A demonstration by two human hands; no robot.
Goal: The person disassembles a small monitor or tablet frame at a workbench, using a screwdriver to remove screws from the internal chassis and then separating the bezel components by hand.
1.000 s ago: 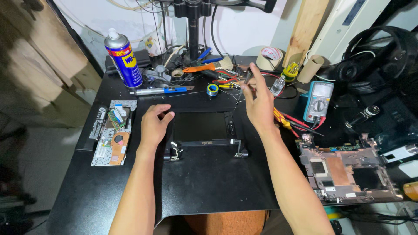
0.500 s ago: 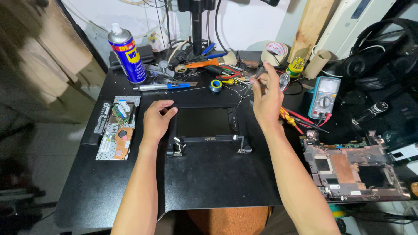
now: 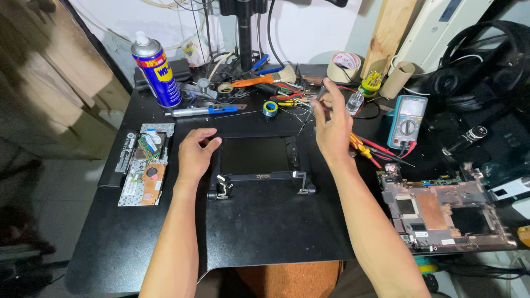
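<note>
Your left hand (image 3: 194, 154) stayed flat and loose, fingers apart, on the left edge of the small black laptop screen (image 3: 255, 156), which lay in the middle of the counter (image 3: 138, 243). Farther back, your right hand (image 3: 331, 129) had lifted a little, fingers pinched together on a thin dark tool (image 3: 320, 92) above the messy tools (image 3: 276, 91).

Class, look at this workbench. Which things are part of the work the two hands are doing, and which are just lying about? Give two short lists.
In hand:
- left hand resting on the small black screen panel
- right hand raised, pinching a thin tool

Lying about:
- spray can
- meter
- tape roll
- bare circuit board
- small parts at the left
</note>
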